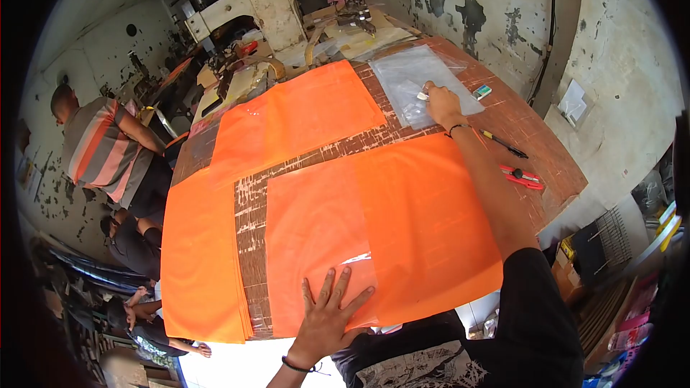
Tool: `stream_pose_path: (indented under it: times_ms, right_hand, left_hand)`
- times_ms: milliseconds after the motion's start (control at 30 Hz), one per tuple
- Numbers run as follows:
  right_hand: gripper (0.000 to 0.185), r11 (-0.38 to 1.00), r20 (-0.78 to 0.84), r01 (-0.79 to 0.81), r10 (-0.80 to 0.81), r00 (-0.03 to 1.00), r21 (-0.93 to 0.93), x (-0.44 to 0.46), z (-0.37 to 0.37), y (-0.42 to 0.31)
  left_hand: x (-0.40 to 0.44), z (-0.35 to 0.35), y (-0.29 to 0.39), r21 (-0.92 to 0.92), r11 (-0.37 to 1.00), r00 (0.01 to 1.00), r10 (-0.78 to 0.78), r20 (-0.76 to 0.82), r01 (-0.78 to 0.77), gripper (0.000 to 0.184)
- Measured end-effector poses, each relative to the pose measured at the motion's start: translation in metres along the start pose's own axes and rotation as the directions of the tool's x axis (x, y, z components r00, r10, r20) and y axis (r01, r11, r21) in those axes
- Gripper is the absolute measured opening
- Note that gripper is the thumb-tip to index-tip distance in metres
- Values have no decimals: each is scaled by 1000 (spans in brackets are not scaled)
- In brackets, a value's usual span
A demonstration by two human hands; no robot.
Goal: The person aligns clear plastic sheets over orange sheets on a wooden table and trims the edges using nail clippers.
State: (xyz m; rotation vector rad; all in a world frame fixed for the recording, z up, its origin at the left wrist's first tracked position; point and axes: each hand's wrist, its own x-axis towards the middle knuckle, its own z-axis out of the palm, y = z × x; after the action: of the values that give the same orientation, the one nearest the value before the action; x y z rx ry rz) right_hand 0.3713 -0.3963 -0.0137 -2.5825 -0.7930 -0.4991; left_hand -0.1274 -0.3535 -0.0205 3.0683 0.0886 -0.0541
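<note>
My left hand (330,314) lies with fingers spread on the near edge of an orange sheet (431,223), where a clear plastic layer (313,223) covers its left part. Farther off, my right hand (440,104) is closed in a pinch on a small white object (422,95), over a stack of clear plastic sheets (410,75). More orange sheets lie at the left (198,259) and at the back (302,118) of the brown table.
Right of my right hand are a small green and white box (482,92), a black pen (503,144) and a red cutter (522,177). Machines (273,11) stand behind the table (251,244). Several people are at the left, one in a striped shirt (108,144).
</note>
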Motion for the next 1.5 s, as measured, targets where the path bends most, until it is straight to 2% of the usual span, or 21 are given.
stream_pose_path:
  times_ms: [67,133,167,233,300,333,467,533,667,800,867,933,1033,1067,1100,1167,1200,1267,1367,1433,1500]
  right_hand:
    - [22,999,-39,16,-14,999,36,-2,-15,-1]
    - [21,986,-228,164,-161,960,-6,-13,-46,-3]
    - [21,987,-232,162,-159,960,-8,-20,-59,-2]
    - [22,934,-231,357,-354,906,-29,-40,-85,2]
    - [23,933,-120,357,-360,925,-43,-54,-107,0]
    - [19,954,-106,299,-301,948,-35,-57,-113,-2]
    - [14,991,-121,129,-131,984,-29,-49,-109,0]
    - [15,992,-147,124,-117,982,33,-36,-90,11]
    - [18,957,-184,139,-93,979,256,-15,-87,19]
    - [24,945,-207,119,-56,977,304,16,-99,21]
    - [26,939,-396,123,15,918,321,44,-109,19]
    - [26,915,-625,277,-36,780,292,69,-130,14]
    - [23,826,-810,561,-292,509,54,75,-184,-7]
    - [23,750,-824,661,-393,409,-30,74,-199,-12]
    - [23,750,-821,661,-393,415,-25,71,-210,-18]
    - [35,597,-719,763,-641,269,-247,60,-217,-27]
    - [35,600,-714,765,-641,282,-236,51,-207,-28]
    - [31,476,-565,809,-793,226,-345,30,-186,-30]
    - [24,607,-455,763,-757,469,-224,11,-118,-11]
    - [22,698,-363,706,-692,624,-118,7,-75,10]
    - [22,748,-325,660,-641,695,-64,7,-45,24]
  left_hand:
    - [1,-10,5,-65,998,1000,-7,9,8,66]
    - [4,-23,3,-125,992,1000,-8,18,10,66]
    - [6,-30,-1,-167,986,999,36,28,-31,67]
    - [20,-45,-11,-223,972,996,82,32,-73,67]
    - [46,-65,-17,-425,900,989,138,59,-100,62]
    - [61,-62,-21,-341,907,969,217,-121,-246,51]
    - [138,-62,-28,-371,884,958,244,-151,-284,42]
    - [175,-56,-28,-457,856,970,194,-149,-241,48]
    - [259,-50,-21,-400,865,918,152,-366,-303,63]
    - [327,-37,-18,-414,878,944,110,-312,-239,65]
    - [351,-28,-16,-376,912,955,48,-293,-162,68]
    - [367,-32,-11,-414,899,966,37,-255,-144,68]
    - [380,-38,-9,-520,844,971,-1,-240,-128,65]
    - [384,-39,-10,-585,799,963,-31,-268,-137,64]
    - [394,-34,-17,-589,797,964,-34,-263,-133,64]
    - [415,-17,-36,-579,795,900,-103,-423,-181,57]
    - [416,-15,-42,-588,790,906,-107,-410,-173,57]
    - [416,-16,-57,-850,514,860,-378,-342,-113,50]
    - [419,3,-85,-910,409,760,-568,-316,-72,47]
    - [398,-11,-76,-927,373,767,-603,-219,29,46]
    - [398,-5,-79,-839,544,798,-495,-343,-24,47]
